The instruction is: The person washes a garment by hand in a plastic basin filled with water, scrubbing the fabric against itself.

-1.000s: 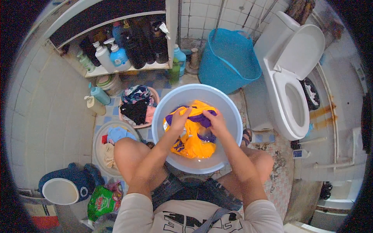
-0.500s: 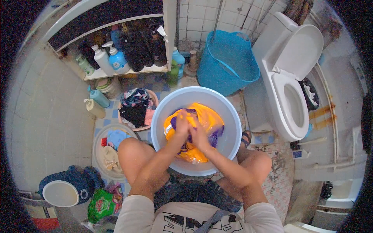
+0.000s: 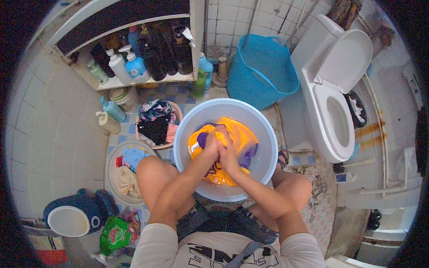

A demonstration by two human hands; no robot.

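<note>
The left grip (image 3: 211,144) and the right grip (image 3: 227,151) press together around a bunch of wet orange-and-purple cloth (image 3: 245,133), inside a pale blue basin (image 3: 266,138) whose near side sits between the person's knees (image 3: 151,173). Left of it, a pink basin (image 3: 179,111) and a round tub (image 3: 112,177) hold clothes (image 3: 154,128). Beyond stand a shelf (image 3: 198,40) of bottles (image 3: 136,67), a blue bucket (image 3: 260,87) and a white toilet (image 3: 318,107) with its lid (image 3: 348,60) up.

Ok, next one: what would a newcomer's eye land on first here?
Probably the bright orange and purple cloth, lying wet in the pale blue basin at the centre, with the left hand and right hand close together on it. Next, likely the big blue tub just beyond the basin, and the white toilet at the right, its lid raised.
</note>
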